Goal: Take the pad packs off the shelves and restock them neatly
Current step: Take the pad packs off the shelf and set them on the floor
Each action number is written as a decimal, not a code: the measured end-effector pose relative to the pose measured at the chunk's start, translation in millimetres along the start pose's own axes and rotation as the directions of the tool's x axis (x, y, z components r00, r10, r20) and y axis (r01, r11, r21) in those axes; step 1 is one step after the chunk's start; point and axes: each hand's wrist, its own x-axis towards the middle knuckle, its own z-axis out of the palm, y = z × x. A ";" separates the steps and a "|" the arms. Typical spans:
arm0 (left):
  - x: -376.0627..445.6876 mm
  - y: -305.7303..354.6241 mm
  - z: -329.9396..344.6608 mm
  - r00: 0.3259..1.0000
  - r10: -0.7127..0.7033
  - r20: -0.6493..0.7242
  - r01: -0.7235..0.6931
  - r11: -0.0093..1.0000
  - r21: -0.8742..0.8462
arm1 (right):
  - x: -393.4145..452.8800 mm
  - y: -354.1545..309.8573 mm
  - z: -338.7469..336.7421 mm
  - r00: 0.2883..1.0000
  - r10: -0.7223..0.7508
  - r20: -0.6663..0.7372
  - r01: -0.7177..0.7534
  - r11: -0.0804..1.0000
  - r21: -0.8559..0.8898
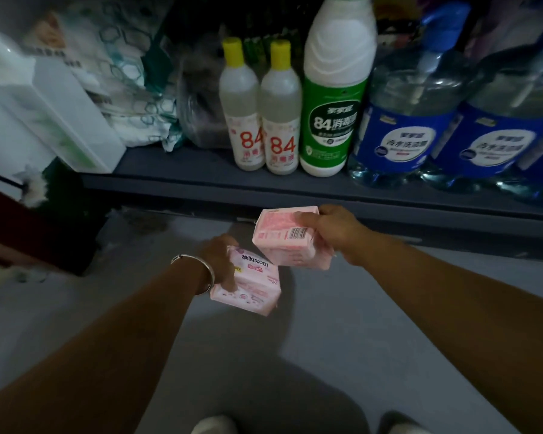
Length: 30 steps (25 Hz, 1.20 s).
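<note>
Holding one pink pad pack each, two bare hands meet in front of a dark shelf point(201, 180). The left hand point(218, 261), a silver bangle point(201, 272) on its wrist, grips the lower pad pack point(251, 286), whose upside-down print reads "100%" beside Chinese characters. The right hand point(329, 230), at 1 o'clock from it, pinches the upper pad pack point(287, 242), thumb on top near a barcode. The two packs sit just beside each other, both soft, glossy and pale pink.

On the shelf at 12 o'clock stand two small white bottles point(257, 120) with yellow caps and a red "84", touching each other. Just beside them, toward 1 o'clock, rises a tall white bottle with a green label point(334, 98) reading "84". At 2 o'clock sit clear jugs with blue labels point(451, 120); their writing is blurred. At 10 o'clock lie a white box point(60, 114) and patterned wrapped packs point(132, 89). Grey floor point(342, 324) lies below, with shoe tips at 6 o'clock.
</note>
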 end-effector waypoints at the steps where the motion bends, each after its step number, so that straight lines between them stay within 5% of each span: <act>1: 2.9 -6.9 0.6 1.000 0.002 -0.017 -0.002 1.000 0.005 | 5.3 0.3 8.2 1.000 -0.005 0.005 0.005 1.000 0.004; 8: 14.5 -40.3 -2.1 0.983 0.116 -0.141 -0.110 0.993 0.048 | 31.2 -2.6 46.9 0.999 -0.036 0.038 0.035 0.998 0.049; 17: 14.5 -65.4 8.1 0.995 -0.035 -0.089 0.025 0.993 -0.115 | 41.1 0.4 73.5 0.996 -0.052 0.067 0.042 0.989 0.142; 30: 18.1 -92.7 2.6 0.981 -0.014 -0.195 -0.020 0.985 -0.173 | 50.7 -6.0 116.4 0.987 -0.076 0.138 0.044 0.974 0.221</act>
